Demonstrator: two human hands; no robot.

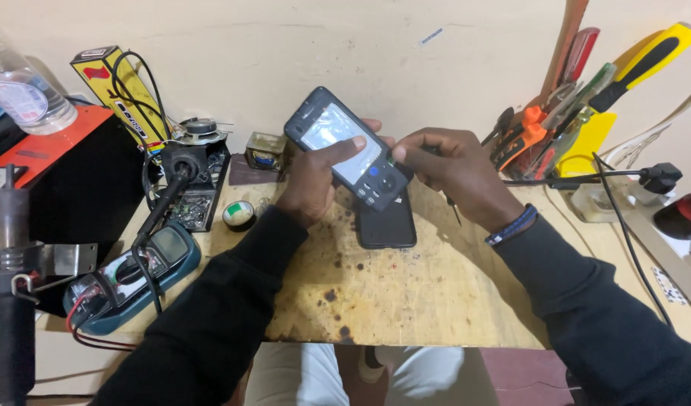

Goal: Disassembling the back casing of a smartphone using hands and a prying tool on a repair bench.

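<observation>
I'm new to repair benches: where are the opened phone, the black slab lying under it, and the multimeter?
opened phone (344,143): head view, on its shiny inner plate.
black slab (390,222): head view, on its flat dark face.
multimeter (165,252): head view, on its display end.

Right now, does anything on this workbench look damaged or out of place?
Yes. The wooden bench top is dotted with dark burn-like spots near its front edge. The left hand holds a small dark phone tilted above a flat black panel, while the right hand works at its lower end.
</observation>
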